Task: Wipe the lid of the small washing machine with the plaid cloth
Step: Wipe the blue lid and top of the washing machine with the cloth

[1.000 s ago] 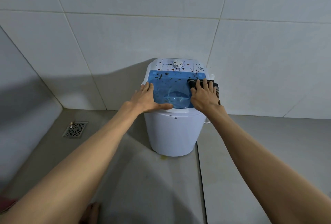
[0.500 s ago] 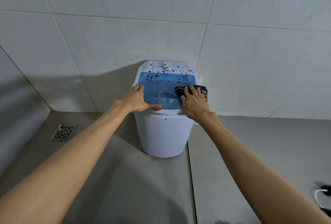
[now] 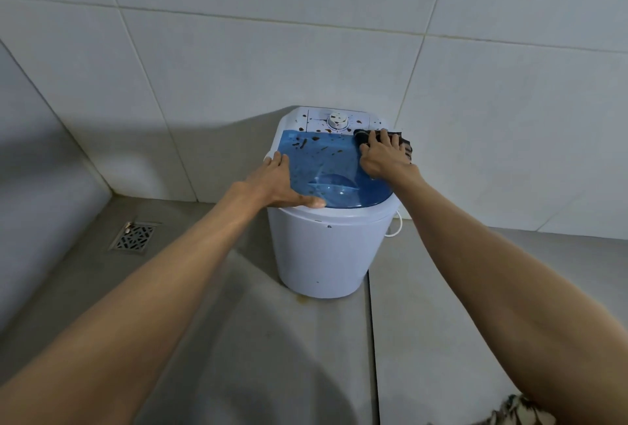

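Observation:
A small white washing machine (image 3: 323,248) stands on the floor against the tiled wall. Its translucent blue lid (image 3: 326,161) carries dark brown spots, mostly near the back edge, and so does the white control panel with a dial (image 3: 337,120) behind it. My right hand (image 3: 382,156) presses the dark plaid cloth (image 3: 405,144) flat on the lid's back right corner; most of the cloth is hidden under the fingers. My left hand (image 3: 277,183) lies flat on the lid's front left edge, fingers together, thumb along the rim.
A metal floor drain (image 3: 134,236) sits in the grey floor to the left, near a low ledge. A white cord (image 3: 396,226) hangs at the machine's right side. A patterned fabric edge (image 3: 520,411) shows at the bottom right.
My right hand has slid the cloth from the lid's middle right up to its back right corner. The left hand stays on the front left edge. The camera has shifted.

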Motion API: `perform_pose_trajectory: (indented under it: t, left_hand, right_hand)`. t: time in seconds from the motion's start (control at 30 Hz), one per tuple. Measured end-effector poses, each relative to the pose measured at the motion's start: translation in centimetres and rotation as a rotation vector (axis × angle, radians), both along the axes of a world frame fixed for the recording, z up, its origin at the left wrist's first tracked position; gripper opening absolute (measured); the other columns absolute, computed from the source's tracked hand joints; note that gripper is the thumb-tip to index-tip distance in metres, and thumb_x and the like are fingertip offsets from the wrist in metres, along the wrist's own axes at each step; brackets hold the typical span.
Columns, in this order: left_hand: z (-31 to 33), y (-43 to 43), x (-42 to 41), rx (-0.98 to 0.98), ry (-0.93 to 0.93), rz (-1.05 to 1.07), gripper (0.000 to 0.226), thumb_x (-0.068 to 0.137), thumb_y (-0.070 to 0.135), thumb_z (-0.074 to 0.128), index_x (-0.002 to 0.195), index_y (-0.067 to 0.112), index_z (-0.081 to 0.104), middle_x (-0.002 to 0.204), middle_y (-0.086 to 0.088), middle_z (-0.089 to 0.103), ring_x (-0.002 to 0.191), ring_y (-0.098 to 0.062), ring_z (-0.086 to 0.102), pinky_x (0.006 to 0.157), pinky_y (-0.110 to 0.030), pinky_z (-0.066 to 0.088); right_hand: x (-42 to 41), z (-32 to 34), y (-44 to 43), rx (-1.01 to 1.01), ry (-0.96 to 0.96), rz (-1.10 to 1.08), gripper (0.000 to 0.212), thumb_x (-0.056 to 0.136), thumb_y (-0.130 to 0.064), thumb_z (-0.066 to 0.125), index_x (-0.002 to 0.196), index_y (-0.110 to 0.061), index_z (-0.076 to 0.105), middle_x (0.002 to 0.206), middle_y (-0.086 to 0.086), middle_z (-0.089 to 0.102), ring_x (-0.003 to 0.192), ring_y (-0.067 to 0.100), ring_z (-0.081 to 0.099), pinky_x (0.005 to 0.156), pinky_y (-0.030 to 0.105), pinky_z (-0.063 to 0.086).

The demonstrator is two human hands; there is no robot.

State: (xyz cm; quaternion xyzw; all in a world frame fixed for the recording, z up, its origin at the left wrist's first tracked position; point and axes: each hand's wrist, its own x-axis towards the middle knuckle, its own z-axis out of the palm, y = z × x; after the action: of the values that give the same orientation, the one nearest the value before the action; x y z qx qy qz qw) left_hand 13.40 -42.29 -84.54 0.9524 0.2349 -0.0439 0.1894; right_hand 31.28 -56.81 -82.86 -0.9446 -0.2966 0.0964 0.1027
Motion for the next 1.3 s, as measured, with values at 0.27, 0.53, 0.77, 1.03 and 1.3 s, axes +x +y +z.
perform_pose_trajectory:
  t: [0.27,0.53,0.77,1.03,1.3]
  left_hand:
    - [1.6,0.5,2.1,-0.036,-0.089,0.105,0.13,0.029,0.096,0.066,0.135,0.023,0.046,0.135,0.004,0.055,0.118,-0.019,0.055,0.098,-0.043,0.05]
    - [2.8,-0.2,4.9,0.041,0.04,0.03,0.128,0.047,0.085,0.073,0.147,0.014,0.035,0.154,-0.003,0.036,0.14,-0.025,0.035,0.112,-0.043,0.034]
    - [1.9,0.5,5.2,0.065,0.065,0.026,0.151,0.028,0.1,0.054,0.149,0.013,0.031,0.159,-0.003,0.028,0.146,-0.024,0.026,0.116,-0.058,0.025]
    - [1.7,0.6,5.7,0.101,0.108,0.026,0.141,0.047,0.094,0.059,0.155,0.013,0.019,0.164,-0.004,0.015,0.151,-0.024,0.015,0.117,-0.064,0.015]
    - [2.1,0.1,5.1,0.104,0.095,0.016,0.138,0.048,0.095,0.058,0.154,0.014,0.021,0.164,-0.002,0.016,0.15,-0.024,0.016,0.116,-0.066,0.012]
  right_hand:
    - [-1.6,-0.9,-1.8,0.03,-0.026,0.039,0.058,0.102,-0.03,0.024,0.155,-0.01,0.013,0.164,0.012,0.003,0.15,0.036,0.003,0.121,0.049,0.004]
    - [-1.8,-1.4,-3.0,0.002,-0.061,0.09,0.057,0.103,-0.032,0.024,0.155,-0.01,0.015,0.164,0.009,0.007,0.149,0.034,0.006,0.121,0.049,0.011]
    - [0.2,-0.9,-1.2,-0.018,-0.053,0.068,0.057,0.103,-0.031,0.023,0.155,-0.011,0.013,0.164,0.01,0.005,0.149,0.035,0.005,0.121,0.049,0.009]
    - [2.0,0.2,1.3,-0.015,-0.046,0.049,0.059,0.102,-0.029,0.023,0.156,-0.009,0.01,0.164,0.011,0.001,0.15,0.038,0.001,0.121,0.05,0.007]
    - [-0.4,-0.5,-0.4,-0.013,-0.046,0.123,0.057,0.103,-0.03,0.02,0.156,-0.012,0.01,0.165,0.007,0.002,0.151,0.034,-0.003,0.121,0.052,0.005]
